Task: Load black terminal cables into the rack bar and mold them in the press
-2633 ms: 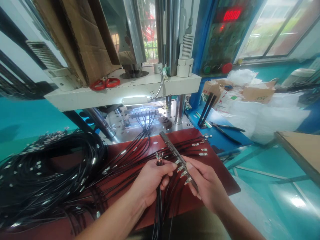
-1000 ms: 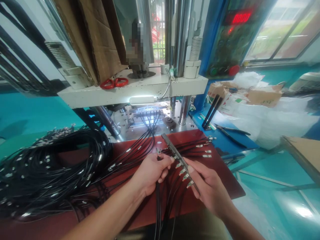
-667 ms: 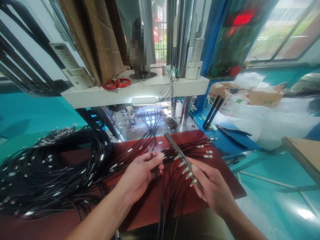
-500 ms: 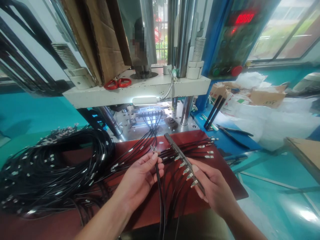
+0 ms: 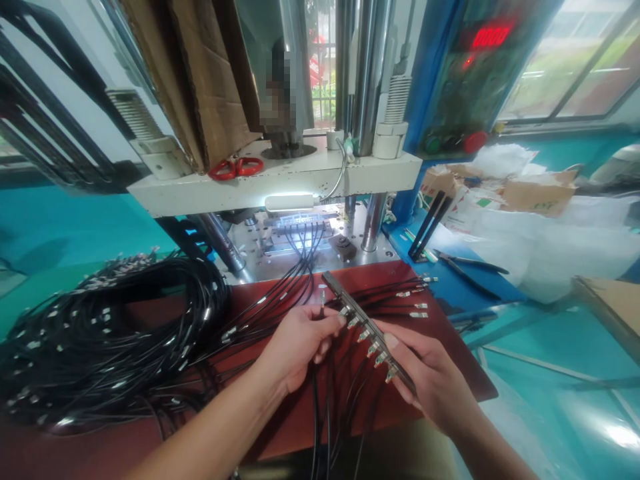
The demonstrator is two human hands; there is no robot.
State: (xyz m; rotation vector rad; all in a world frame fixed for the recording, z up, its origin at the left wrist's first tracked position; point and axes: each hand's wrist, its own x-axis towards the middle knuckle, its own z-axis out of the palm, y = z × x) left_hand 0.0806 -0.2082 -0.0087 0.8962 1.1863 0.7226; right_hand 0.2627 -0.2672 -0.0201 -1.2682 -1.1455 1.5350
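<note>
My right hand (image 5: 423, 367) grips the lower end of a dark metal bar (image 5: 336, 287), which slants from upper left to lower right above the red board. Several metal-tipped cable ends (image 5: 373, 348) sit in a row along the bar's left side, their black cables hanging down. My left hand (image 5: 306, 339) is closed in a pinch on a black cable, its fingertips at the bar's upper part beside the topmost metal tip (image 5: 345, 311). Another cable end (image 5: 323, 297) sticks up from the left fingers. Whether the pinched tip is seated in the bar I cannot tell.
A big coil of black cables (image 5: 115, 340) lies left on the red board (image 5: 450, 360). Behind stands a press with a lit mould (image 5: 300, 230) holding cables. Red-handled scissors (image 5: 236, 168) lie on its plate. Pliers (image 5: 470, 273) rest at right, beyond loose cable ends (image 5: 420, 307).
My left hand has moved right, bringing a cable end to the bar's upper part. The bar has shifted slightly left; my right hand still holds it.
</note>
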